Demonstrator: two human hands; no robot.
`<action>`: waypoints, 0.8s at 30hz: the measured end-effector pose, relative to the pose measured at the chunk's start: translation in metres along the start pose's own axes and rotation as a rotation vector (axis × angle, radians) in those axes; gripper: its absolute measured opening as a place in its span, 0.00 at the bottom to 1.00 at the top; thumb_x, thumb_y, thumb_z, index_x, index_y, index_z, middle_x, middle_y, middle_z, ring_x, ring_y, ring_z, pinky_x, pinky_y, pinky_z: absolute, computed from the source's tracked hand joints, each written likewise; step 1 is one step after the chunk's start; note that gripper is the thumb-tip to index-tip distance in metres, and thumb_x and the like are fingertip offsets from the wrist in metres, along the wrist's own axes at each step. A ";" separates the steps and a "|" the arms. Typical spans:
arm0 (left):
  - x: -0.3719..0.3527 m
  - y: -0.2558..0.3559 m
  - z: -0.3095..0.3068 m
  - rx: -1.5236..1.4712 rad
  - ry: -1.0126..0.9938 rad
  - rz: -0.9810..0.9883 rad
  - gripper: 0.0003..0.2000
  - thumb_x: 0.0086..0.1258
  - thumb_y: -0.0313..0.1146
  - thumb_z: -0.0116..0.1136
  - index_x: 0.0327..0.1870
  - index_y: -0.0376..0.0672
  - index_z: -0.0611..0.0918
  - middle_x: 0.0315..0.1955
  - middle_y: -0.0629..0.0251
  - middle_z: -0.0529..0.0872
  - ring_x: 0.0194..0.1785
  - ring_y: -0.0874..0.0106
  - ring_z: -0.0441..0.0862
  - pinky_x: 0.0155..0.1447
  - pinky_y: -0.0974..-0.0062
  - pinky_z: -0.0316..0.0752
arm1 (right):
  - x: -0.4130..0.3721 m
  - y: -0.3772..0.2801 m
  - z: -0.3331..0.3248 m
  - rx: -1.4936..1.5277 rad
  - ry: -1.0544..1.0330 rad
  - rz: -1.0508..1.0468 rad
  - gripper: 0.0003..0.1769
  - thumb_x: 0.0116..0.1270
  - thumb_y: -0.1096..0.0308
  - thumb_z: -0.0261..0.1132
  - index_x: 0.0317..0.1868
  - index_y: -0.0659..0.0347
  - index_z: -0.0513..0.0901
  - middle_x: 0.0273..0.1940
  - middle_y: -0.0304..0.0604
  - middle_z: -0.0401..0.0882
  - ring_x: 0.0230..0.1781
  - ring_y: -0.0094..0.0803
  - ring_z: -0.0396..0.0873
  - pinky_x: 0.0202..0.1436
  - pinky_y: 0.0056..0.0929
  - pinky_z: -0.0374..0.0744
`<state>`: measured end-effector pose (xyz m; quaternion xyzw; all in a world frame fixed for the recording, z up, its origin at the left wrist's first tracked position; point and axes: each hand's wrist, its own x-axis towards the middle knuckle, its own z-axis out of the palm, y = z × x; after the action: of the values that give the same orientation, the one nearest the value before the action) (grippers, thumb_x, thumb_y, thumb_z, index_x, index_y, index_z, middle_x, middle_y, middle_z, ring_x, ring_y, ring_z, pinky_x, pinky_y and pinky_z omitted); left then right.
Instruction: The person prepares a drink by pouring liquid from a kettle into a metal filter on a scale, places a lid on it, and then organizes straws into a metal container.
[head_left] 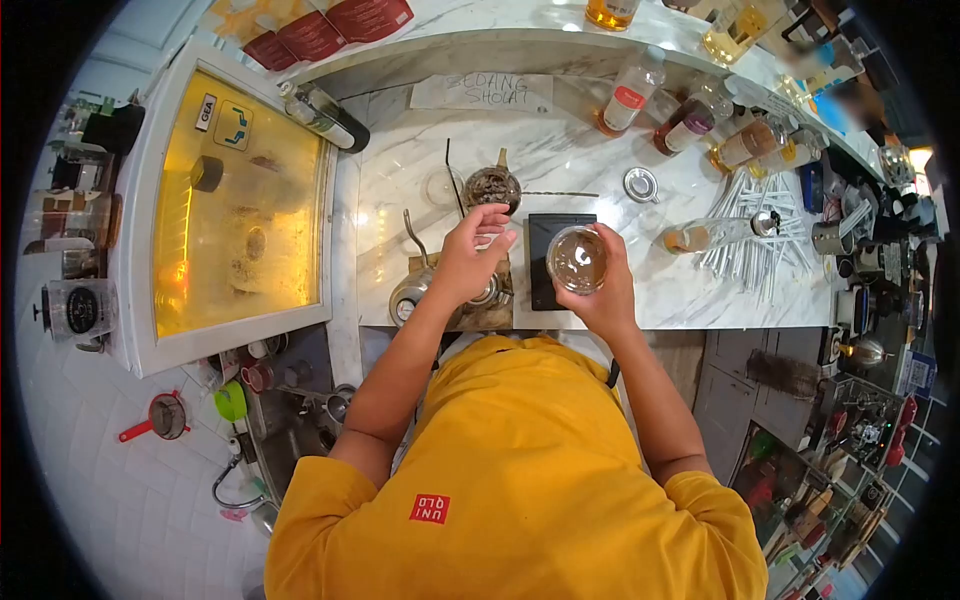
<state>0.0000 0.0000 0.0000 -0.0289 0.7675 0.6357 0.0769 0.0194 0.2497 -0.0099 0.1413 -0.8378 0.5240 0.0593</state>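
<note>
My right hand (606, 285) is wrapped round a clear drinking glass (577, 260), which overlaps a flat black scale (562, 221) on the counter. The glass looks brownish inside. My left hand (474, 252) has its fingers apart, with the fingertips right at a small glass teapot (492, 188) of dark contents. Below that hand, a gooseneck kettle (408, 298) stands at the counter's front edge beside a wooden board (480, 320), partly hidden by my forearm. A thin dark stick (453, 172) and a long twisted spoon (560, 193) lie near the teapot.
Labelled bottles (625, 95) line the back right. A pile of white straws (755, 235) lies at right with a small bottle (690, 238) beside it. A round metal lid (641, 184) rests behind the scale. A glass-door cabinet (240, 210) borders the counter at left.
</note>
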 end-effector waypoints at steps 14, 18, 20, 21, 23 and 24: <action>0.003 0.010 -0.053 -0.108 0.192 0.020 0.22 0.80 0.33 0.64 0.70 0.37 0.77 0.61 0.58 0.86 0.63 0.70 0.82 0.68 0.69 0.76 | 0.178 -0.121 -0.008 0.156 -0.099 -0.257 0.53 0.49 0.71 0.84 0.77 0.59 0.68 0.64 0.51 0.78 0.64 0.40 0.83 0.68 0.38 0.81; 0.012 0.012 -0.063 -0.070 0.270 0.060 0.22 0.77 0.34 0.67 0.68 0.39 0.80 0.56 0.60 0.88 0.59 0.69 0.84 0.66 0.67 0.78 | 0.247 -0.138 0.003 0.206 -0.152 -0.287 0.53 0.51 0.75 0.81 0.77 0.58 0.67 0.66 0.50 0.77 0.68 0.38 0.80 0.71 0.37 0.80; 0.017 0.013 -0.068 -0.090 0.291 0.077 0.22 0.77 0.34 0.67 0.68 0.38 0.80 0.56 0.60 0.88 0.59 0.69 0.84 0.67 0.67 0.78 | 0.282 -0.137 0.013 0.218 -0.158 -0.316 0.52 0.53 0.76 0.81 0.78 0.59 0.65 0.67 0.49 0.77 0.68 0.37 0.80 0.71 0.37 0.80; 0.019 0.013 -0.070 -0.099 0.300 0.085 0.22 0.77 0.33 0.67 0.68 0.38 0.80 0.56 0.60 0.88 0.59 0.69 0.84 0.67 0.67 0.78 | 0.297 -0.140 0.018 0.200 -0.155 -0.320 0.52 0.53 0.75 0.81 0.78 0.59 0.65 0.67 0.50 0.77 0.67 0.37 0.81 0.71 0.37 0.81; 0.022 0.014 -0.072 -0.092 0.335 0.063 0.22 0.76 0.33 0.68 0.68 0.38 0.80 0.56 0.58 0.88 0.59 0.68 0.85 0.67 0.67 0.78 | 0.327 -0.145 0.025 0.163 -0.146 -0.325 0.52 0.54 0.73 0.81 0.78 0.60 0.64 0.66 0.50 0.78 0.66 0.37 0.82 0.70 0.37 0.81; 0.024 0.012 -0.074 -0.086 0.348 0.052 0.22 0.77 0.33 0.68 0.68 0.38 0.80 0.56 0.58 0.88 0.59 0.68 0.85 0.67 0.67 0.78 | 0.342 -0.143 0.030 0.165 -0.142 -0.345 0.51 0.54 0.72 0.81 0.77 0.61 0.65 0.64 0.51 0.80 0.65 0.38 0.83 0.69 0.37 0.82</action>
<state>-0.0316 -0.0686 0.0213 -0.1219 0.7418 0.6552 -0.0746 -0.2629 0.1041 0.1843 0.3237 -0.7576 0.5615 0.0773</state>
